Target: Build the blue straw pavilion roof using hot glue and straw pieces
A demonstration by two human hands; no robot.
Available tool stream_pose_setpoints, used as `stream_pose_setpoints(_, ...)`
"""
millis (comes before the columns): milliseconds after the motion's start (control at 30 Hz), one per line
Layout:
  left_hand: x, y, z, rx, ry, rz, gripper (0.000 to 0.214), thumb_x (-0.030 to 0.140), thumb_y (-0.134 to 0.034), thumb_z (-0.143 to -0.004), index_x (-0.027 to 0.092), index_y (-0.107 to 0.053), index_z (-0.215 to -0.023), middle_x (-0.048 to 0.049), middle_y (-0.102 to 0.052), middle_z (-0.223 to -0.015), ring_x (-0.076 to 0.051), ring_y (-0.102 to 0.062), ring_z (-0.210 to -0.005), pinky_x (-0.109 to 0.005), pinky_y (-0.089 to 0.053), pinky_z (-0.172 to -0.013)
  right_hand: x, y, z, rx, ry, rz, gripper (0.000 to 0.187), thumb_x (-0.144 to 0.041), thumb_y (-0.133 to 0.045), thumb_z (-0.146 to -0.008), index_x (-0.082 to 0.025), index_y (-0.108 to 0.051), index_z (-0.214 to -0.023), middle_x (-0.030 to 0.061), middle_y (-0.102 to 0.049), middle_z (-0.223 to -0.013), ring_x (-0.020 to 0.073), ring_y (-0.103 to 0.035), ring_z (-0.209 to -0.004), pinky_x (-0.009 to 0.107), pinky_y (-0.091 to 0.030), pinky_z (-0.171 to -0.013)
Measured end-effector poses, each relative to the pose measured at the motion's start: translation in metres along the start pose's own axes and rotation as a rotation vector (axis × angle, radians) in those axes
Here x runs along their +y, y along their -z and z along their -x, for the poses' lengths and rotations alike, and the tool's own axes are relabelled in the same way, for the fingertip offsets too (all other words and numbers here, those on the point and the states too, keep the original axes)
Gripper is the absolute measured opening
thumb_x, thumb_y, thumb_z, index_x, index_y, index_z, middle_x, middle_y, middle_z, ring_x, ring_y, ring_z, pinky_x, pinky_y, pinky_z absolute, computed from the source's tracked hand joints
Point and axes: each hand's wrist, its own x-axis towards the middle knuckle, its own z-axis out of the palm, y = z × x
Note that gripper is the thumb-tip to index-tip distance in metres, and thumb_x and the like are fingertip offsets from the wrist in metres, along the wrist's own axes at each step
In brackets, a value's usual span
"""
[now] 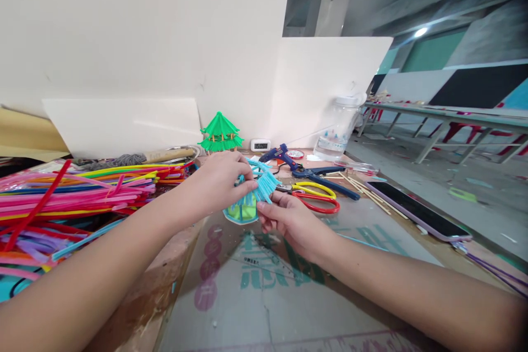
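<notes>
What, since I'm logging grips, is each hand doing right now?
Left hand: closed, holding the light-blue ribbed craft piece of fuzzy stems.
Right hand: closed, pinching the same piece near its lower edge.

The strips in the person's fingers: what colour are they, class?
The strips are light blue, best seen in the head view.

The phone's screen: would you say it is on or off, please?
Apparently off: the phone is dark, with nothing lit on it.

Small white digital clock (pixel 260 145) before white panels (pixel 144 38), clear lidded jar (pixel 335 133), dark-screened phone (pixel 417 209) beside thin sticks (pixel 369 193)
</notes>
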Motion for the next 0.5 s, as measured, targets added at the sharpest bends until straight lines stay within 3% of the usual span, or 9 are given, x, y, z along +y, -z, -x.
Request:
stream_pose_setpoints(167, -0.0021, -0.0022, 0.0011, 0.018, 0.001, -0.013, 0.025, 0.034, -0.054, -0.091, 0.019, -0.072, -0.081, -0.0065, -0.068, -0.091, -0.023, -0.061, -0.094, -0.034, -0.045, -0.081, 0.0005, 0.0063, -0.0013, -0.104, 0.061, 0.052, 0.029, -0.042, -0.073, -0.078, -0.017, -0.062, -0.087, 0.0002, -0.062, -0.075, 0.0116, -0.054, -0.063, 0.027, -0.043, -0.061)
stream_pose_setpoints(267, -0.0025, -0.0039, 0.0008, 0.023, -0.001, -0.024, 0.025, 0.034, -0.054, -0.091, 0.019, -0.072, -0.081, -0.0066, -0.069, -0.093, -0.024, -0.061, -0.096, -0.035, -0.045, -0.081, 0.002, 0.0085, -0.0018, -0.051, 0.043, 0.033, 0.037, -0.052, -0.062, -0.086, -0.016, -0.059, -0.077, 0.0018, -0.062, -0.07, 0.0114, -0.053, -0.058, 0.027, -0.041, -0.058)
stream_pose_setpoints(500, -0.0055, -0.0044, -0.0008, 0.017, -0.017, 0.003, 0.025, 0.035, -0.055, -0.091, 0.019, -0.072, -0.083, -0.0071, -0.068, -0.096, -0.025, -0.061, -0.099, -0.038, -0.045, -0.085, 0.0015, 0.0055, -0.0021, 0.043, 0.008, 0.023, 0.035, -0.047, -0.067, -0.084, -0.015, -0.059, -0.072, -0.0002, -0.061, -0.063, 0.0095, -0.052, -0.053, 0.025, -0.038, -0.056)
